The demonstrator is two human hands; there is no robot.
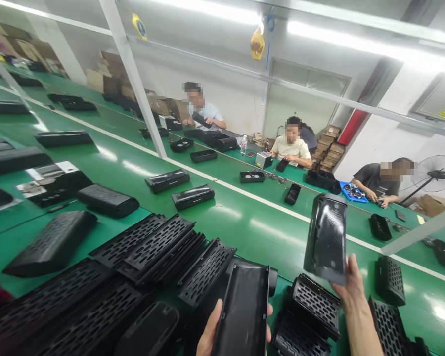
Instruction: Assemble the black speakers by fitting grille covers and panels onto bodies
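My left hand [209, 330] grips a long black plastic cover [244, 311] at the bottom centre, thumb on one side and fingertips on the other. Its smooth hollow inner face is turned up toward me. To the right, my right hand [351, 284] holds a glossy black housing [325, 237] by its lower end, raised over the green surface. Most fingers of that hand are hidden behind the housing. Below it sit slotted black grille covers [317, 301]. A pile of similar slotted grilles [155, 247] lies left of my left hand.
Black housings [193, 196] stand along the green conveyor [241, 232]. Several people sit across it, one holding a black part [202, 118]. A white post [133, 74] rises at left centre. A blue tray [353, 192] and a fan [435, 174] are at the far right.
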